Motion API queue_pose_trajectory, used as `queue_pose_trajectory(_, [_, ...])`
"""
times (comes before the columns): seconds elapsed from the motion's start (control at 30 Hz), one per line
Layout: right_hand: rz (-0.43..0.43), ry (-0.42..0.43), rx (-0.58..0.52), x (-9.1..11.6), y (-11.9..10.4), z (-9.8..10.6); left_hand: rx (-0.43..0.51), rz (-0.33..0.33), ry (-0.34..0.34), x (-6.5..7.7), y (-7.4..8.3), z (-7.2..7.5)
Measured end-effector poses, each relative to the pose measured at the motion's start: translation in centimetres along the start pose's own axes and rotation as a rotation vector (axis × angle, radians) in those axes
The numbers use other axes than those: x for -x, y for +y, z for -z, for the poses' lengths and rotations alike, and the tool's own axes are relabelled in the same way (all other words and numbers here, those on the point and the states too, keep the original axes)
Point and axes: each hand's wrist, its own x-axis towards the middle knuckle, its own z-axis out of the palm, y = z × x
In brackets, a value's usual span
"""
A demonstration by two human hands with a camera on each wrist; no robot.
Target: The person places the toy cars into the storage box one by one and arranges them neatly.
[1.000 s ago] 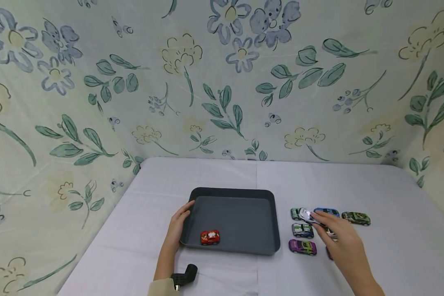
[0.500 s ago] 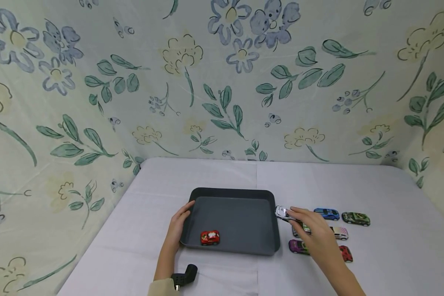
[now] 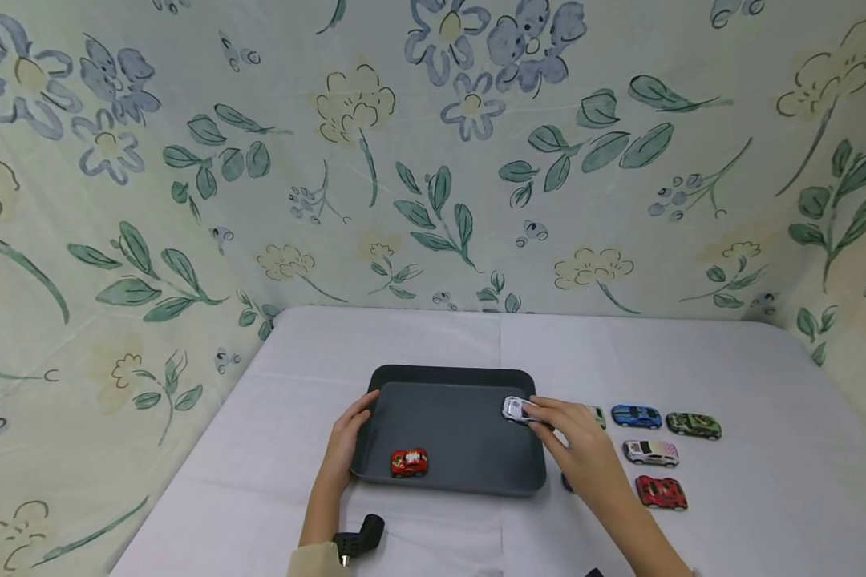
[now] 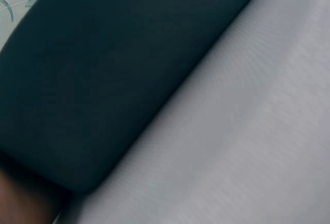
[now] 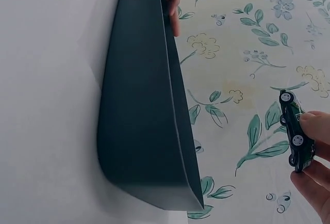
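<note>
A white toy car (image 3: 516, 409) is pinched between the thumb and fingers of my right hand (image 3: 584, 449), over the right part of the grey tray (image 3: 462, 433). The right wrist view shows the dark underside and wheels of this toy car (image 5: 294, 131), held clear of the tray's wall (image 5: 139, 105). My left hand (image 3: 348, 433) holds the tray's left edge, fingers over the rim; in the left wrist view only a blurred bit of it shows. Inside the tray, near its front left, sits a red toy car (image 3: 409, 462).
Right of the tray lie a blue car (image 3: 637, 417), a camouflage car (image 3: 695, 425), a white-and-pink car (image 3: 651, 453) and another red car (image 3: 661, 493). My right hand partly hides a pale green car (image 3: 597, 415) and a purple one. Floral cloth (image 3: 433, 200) hangs behind the white table.
My right hand has carried the white toy car leftward from the group of cars, across the tray's right rim. My left hand, the tray and the red car in it have stayed put.
</note>
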Motion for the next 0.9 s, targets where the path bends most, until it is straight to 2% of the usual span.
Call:
queue_pose_trajectory(0.4, [0.074,-0.014,-0.094,-1.4,-1.5,-2.4,-0.016,0.005,0.017,-0.2,-0.1,-0.2])
queue_pose_trajectory(0.73, [0.112,-0.030,-0.162,-1.5,-3.8,-4.7,-0.007,0.000,-0.006,0.2,-0.3,0.4])
queue_pose_trajectory(0.9, [0.110,-0.049,-0.172,-1.4,-5.0,-5.5,-0.001,0.006,-0.021,0.6,0.1,0.7])
